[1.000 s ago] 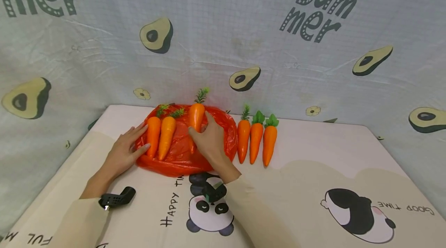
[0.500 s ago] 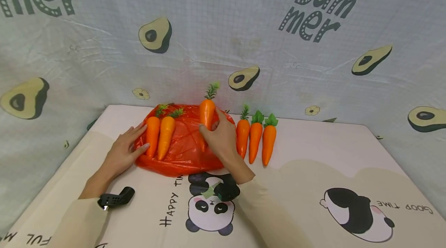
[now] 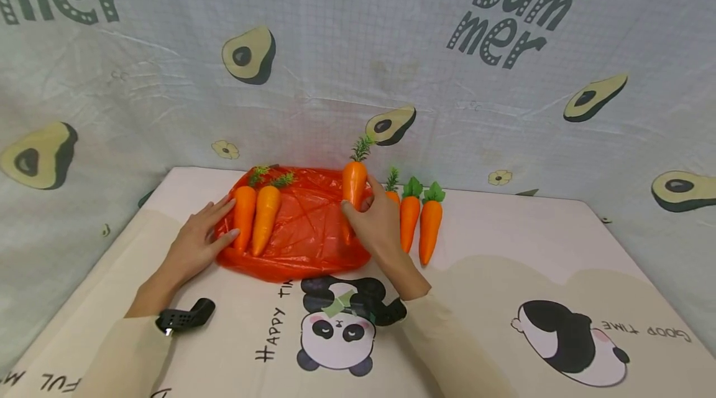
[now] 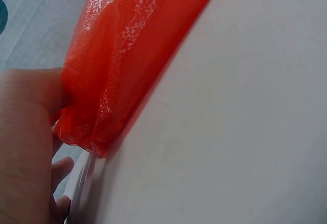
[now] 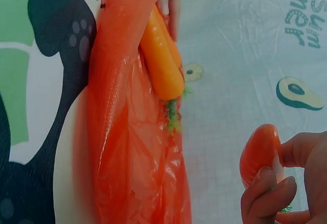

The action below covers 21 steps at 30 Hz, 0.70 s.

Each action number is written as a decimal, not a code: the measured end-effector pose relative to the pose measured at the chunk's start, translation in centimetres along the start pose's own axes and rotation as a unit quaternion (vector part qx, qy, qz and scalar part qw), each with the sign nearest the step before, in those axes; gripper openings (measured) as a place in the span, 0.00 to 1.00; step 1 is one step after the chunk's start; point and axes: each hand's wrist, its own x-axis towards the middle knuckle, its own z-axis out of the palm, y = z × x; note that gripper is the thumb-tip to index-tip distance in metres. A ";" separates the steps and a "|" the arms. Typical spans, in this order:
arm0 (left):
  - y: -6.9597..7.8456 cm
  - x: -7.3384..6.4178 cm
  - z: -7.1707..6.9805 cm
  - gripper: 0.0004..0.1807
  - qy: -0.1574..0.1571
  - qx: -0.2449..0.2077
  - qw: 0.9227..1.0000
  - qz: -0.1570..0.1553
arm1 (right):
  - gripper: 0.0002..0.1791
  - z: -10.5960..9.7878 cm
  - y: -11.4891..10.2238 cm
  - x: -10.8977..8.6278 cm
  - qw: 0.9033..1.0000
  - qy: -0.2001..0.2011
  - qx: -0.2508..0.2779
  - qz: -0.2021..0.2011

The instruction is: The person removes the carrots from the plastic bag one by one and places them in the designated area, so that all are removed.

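A shallow red plastic bag point(image 3: 302, 224) lies spread on the table, with two carrots point(image 3: 265, 217) in its left part. My left hand point(image 3: 192, 242) rests on the bag's left edge, fingers fairly straight, the thumb tip near the leftmost carrot point(image 3: 243, 214). In the left wrist view my thumb point(image 4: 30, 91) reaches against the red film; part of the hand is hidden. Over the bag's right side, my right hand point(image 3: 383, 224) grips a third carrot point(image 3: 355, 183) around its body, feathery green top upward. The right wrist view shows that carrot point(image 5: 258, 152) between thumb and fingers.
Several more carrots lie right of the bag: one point(image 3: 393, 196) mostly behind my right hand, then two with leafy tops, one point(image 3: 411, 217) beside another point(image 3: 431, 230). The printed table cover point(image 3: 481, 298) ends at a patterned cloth backdrop point(image 3: 313, 74).
My right hand has carried its carrot rightward, from above the bag's middle to its right edge, now partly hiding the nearest outside carrot. My left hand has stayed in place.
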 end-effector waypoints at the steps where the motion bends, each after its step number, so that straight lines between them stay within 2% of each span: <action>1: 0.0 0.0 0.0 0.37 0.000 0.000 1.000 0.001 | 0.36 -0.1 0.0 0.0 1.000 0.002 -0.004 0.000; 11: 0.1 0.0 -0.1 0.37 0.001 0.000 1.000 0.000 | 0.37 -1.7 1.0 -0.4 1.000 0.005 0.002 -0.004; 21: 0.0 0.0 -0.1 0.37 0.001 0.002 1.000 0.001 | 0.36 -3.4 2.3 -0.7 0.999 0.036 -0.017 -0.017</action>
